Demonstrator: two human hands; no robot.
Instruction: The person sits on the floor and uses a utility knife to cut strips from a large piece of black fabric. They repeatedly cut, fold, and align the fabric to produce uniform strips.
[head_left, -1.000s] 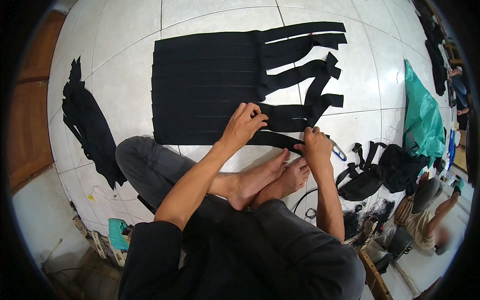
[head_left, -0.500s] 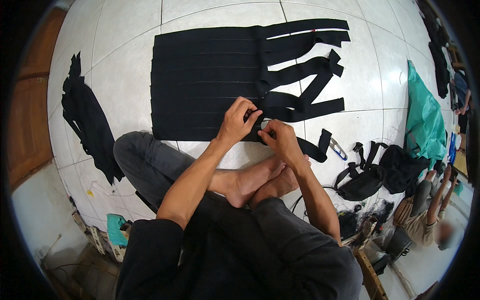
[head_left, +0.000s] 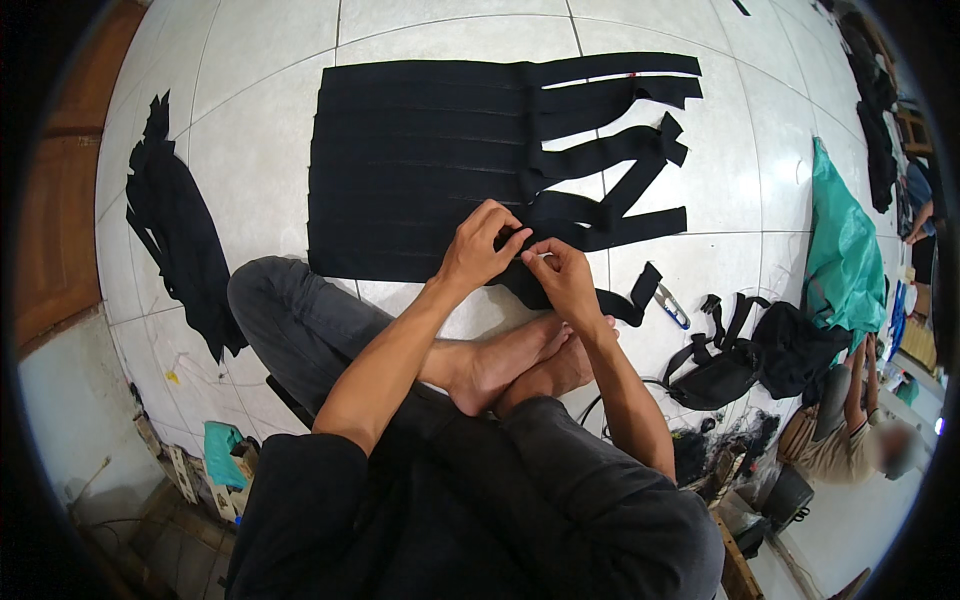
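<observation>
A wide black fabric panel (head_left: 420,150) made of side-by-side strips lies on the floor before me, with loose strip ends (head_left: 615,68) spreading out on its right. At its near right corner, my left hand (head_left: 480,245) is closed in a pinch. My right hand (head_left: 562,278) is also pinched, its fingertips close to the left ones. Whatever sits between the fingers is too small or hidden to make out. Below the hands runs the nearest black strip (head_left: 622,305), its end folded up. Blue-and-silver snips (head_left: 672,306) lie just right of that end.
Black cut fabric (head_left: 182,240) lies at the left. To the right are a black bag with straps (head_left: 715,372) and a green sheet (head_left: 843,245). Another person (head_left: 850,430) sits at the far right. My crossed feet (head_left: 510,365) are just below my hands.
My right hand's fingertips have come up off the strip edge, closer to my left fingertips. The whole view has shifted slightly; the panel lies where it was.
</observation>
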